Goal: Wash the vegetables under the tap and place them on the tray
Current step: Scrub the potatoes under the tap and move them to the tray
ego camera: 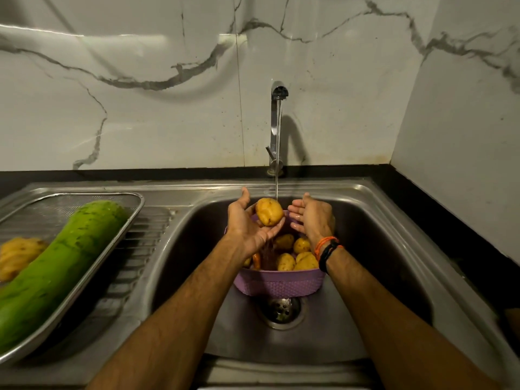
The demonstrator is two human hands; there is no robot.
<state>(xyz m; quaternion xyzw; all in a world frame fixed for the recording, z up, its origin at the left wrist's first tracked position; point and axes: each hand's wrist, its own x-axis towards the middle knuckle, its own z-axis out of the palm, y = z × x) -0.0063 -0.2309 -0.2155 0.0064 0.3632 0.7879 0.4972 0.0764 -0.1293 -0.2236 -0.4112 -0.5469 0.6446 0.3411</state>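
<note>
A yellow potato [269, 211] lies in the cupped palm of my left hand [246, 223], right under the stream of water from the tap [277, 122]. My right hand [311, 218] is just beside it with straight wet fingers, holding nothing. Below both hands a purple basket [278, 282] stands in the sink [394, 249] with several more potatoes [285, 261] and something orange. On the drainboard to the left, a steel tray [128, 220] holds a long green gourd [56, 263] and one potato [17, 256].
The sink drain [280, 309] lies just in front of the basket. A marble-patterned wall rises behind the tap and on the right. A black counter edge [450, 220] runs along the sink's right side.
</note>
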